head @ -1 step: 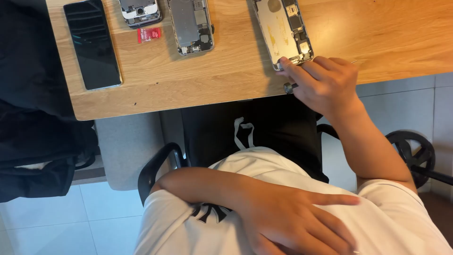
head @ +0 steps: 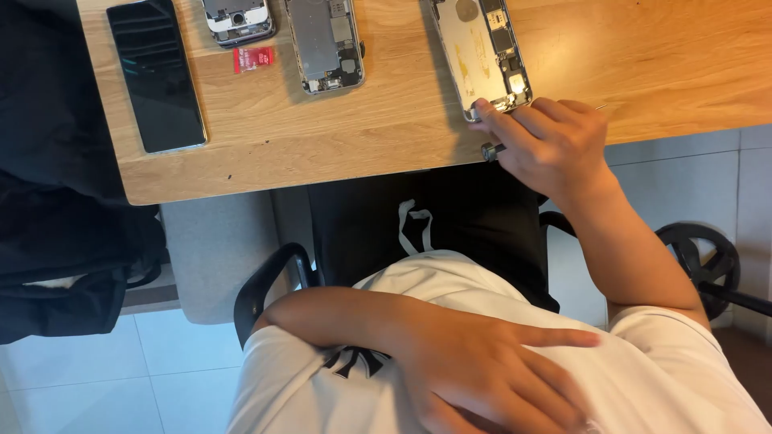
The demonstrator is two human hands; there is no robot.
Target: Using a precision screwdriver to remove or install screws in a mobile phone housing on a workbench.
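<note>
My right hand [head: 555, 145] rests at the front edge of the wooden table [head: 378, 137]. Its fingers are closed around a small metal screwdriver [head: 492, 149], and its fingertips touch the bottom end of an opened phone body [head: 481, 48] with bare circuit parts. My left hand [head: 482, 370] lies flat on my white shirt at my belly, fingers spread and pointing right, holding nothing.
A second opened phone frame [head: 326, 44], a small red card [head: 253, 58], a phone part with a camera hole [head: 237, 20] and a black screen panel [head: 157, 76] lie further left. A black bag [head: 64, 241] sits at the left, a black chair armrest [head: 265, 289] below the table.
</note>
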